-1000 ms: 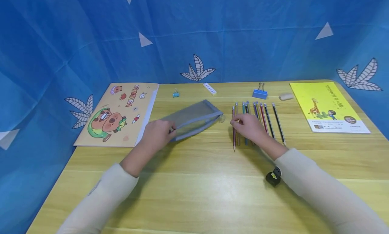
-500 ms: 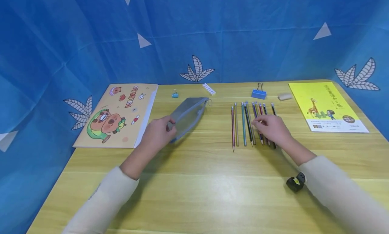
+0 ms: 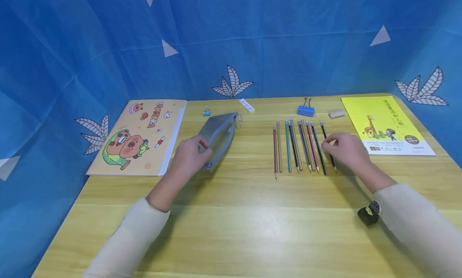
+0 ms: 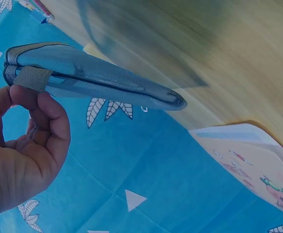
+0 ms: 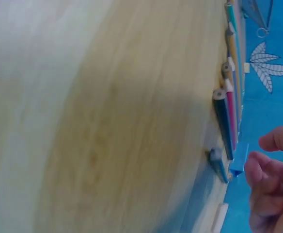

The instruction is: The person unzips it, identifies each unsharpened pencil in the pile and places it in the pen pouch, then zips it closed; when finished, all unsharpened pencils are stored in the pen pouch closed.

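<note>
My left hand (image 3: 189, 155) pinches the small fabric tab (image 4: 33, 78) at the near end of a grey mesh zip pencil case (image 3: 217, 125). The case hangs tilted, its zip side gaping toward the pencils. Several pencils (image 3: 289, 149) lie side by side on the table, eraser ends away from me. My right hand (image 3: 346, 149) hovers at the rightmost dark pencil (image 3: 323, 129), which sits a little apart from the others. In the right wrist view the thumb and fingers of that hand are loosely bent, with a gap between them and nothing held.
A capybara folder (image 3: 144, 137) lies left and a yellow booklet (image 3: 388, 123) right. Along the back are a small teal binder clip (image 3: 206, 112), a white eraser (image 3: 247, 105), a blue binder clip (image 3: 305, 110) and a beige cylinder (image 3: 337, 114). A blue curtain (image 3: 288, 37) hangs behind.
My right hand has moved rightward across the row of pencils, from the left end to the rightmost one. The pencil case has swung leftward in my left hand, its far end shifting left and back.
</note>
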`<state>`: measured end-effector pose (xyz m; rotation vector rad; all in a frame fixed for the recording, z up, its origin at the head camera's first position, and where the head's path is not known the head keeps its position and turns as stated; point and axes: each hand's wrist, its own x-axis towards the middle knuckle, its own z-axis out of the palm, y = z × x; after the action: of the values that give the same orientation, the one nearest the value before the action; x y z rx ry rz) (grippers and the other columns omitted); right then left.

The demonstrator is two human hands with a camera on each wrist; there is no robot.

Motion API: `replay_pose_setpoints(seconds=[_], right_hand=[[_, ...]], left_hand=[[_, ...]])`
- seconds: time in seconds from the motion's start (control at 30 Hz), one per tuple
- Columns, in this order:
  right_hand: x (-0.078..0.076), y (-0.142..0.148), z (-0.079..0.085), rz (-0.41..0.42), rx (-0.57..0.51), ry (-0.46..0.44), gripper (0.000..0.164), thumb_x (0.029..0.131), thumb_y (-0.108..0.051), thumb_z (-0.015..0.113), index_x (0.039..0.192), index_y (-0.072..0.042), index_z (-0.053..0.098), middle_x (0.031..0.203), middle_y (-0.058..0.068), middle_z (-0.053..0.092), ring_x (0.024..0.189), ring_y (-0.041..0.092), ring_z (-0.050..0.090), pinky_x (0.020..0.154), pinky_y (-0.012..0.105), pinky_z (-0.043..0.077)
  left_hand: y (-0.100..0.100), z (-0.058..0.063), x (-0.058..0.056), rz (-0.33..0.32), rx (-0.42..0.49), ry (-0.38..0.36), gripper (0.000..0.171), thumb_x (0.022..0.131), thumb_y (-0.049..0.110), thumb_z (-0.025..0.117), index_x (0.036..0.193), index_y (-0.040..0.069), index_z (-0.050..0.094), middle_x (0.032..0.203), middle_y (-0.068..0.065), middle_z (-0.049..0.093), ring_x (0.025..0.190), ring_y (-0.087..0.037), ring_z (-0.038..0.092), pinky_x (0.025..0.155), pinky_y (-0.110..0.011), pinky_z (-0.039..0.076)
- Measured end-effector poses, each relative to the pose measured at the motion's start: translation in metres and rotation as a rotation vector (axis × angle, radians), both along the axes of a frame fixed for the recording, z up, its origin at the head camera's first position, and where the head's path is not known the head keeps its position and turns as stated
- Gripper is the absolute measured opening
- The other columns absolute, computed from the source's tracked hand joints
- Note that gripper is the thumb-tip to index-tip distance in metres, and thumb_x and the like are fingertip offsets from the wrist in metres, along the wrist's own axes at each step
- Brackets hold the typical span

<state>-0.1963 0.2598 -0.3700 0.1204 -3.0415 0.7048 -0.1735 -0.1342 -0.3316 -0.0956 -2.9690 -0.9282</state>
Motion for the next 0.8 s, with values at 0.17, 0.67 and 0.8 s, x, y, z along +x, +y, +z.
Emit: replay_pose_setpoints(seconds=[0.17, 0.67, 0.8], right_hand=[[-0.005, 0.002, 0.001, -0.005, 0.072, -0.039, 0.028, 0.081, -0.026, 0.050, 0.095, -0.004, 0.061, 0.046, 0.000, 0.045, 0.038, 0.012, 0.031, 0.033, 0.025, 0.023], [-0.017, -0.013, 0.005, 0.025, 0.122, -0.125, 0.024, 0.079, -0.020, 0.058, 0.089, 0.001, 0.063, 0.093, 0.023, 0.059, 0.061, 0.023, 0.054, 0.047, 0.034, 0.043], [-0.018, -0.013, 0.002, 0.009, 0.126, -0.133, 0.025, 0.079, -0.021, 0.059, 0.088, 0.002, 0.063, 0.092, 0.023, 0.059, 0.061, 0.023, 0.054, 0.050, 0.036, 0.044]], left_hand=[[0.003, 0.001, -0.002, 0.005, 0.025, -0.043, 0.009, 0.077, 0.020, 0.054, 0.081, 0.012, 0.053, 0.049, -0.001, 0.046, 0.042, -0.013, 0.044, 0.038, -0.026, 0.036], [0.007, 0.002, 0.002, 0.013, 0.128, -0.121, 0.010, 0.080, 0.020, 0.054, 0.084, 0.012, 0.051, 0.057, -0.005, 0.053, 0.048, -0.016, 0.052, 0.043, -0.028, 0.042], [0.006, 0.002, 0.002, 0.013, 0.120, -0.113, 0.009, 0.080, 0.019, 0.053, 0.084, 0.011, 0.051, 0.057, -0.004, 0.053, 0.048, -0.016, 0.052, 0.043, -0.028, 0.042]])
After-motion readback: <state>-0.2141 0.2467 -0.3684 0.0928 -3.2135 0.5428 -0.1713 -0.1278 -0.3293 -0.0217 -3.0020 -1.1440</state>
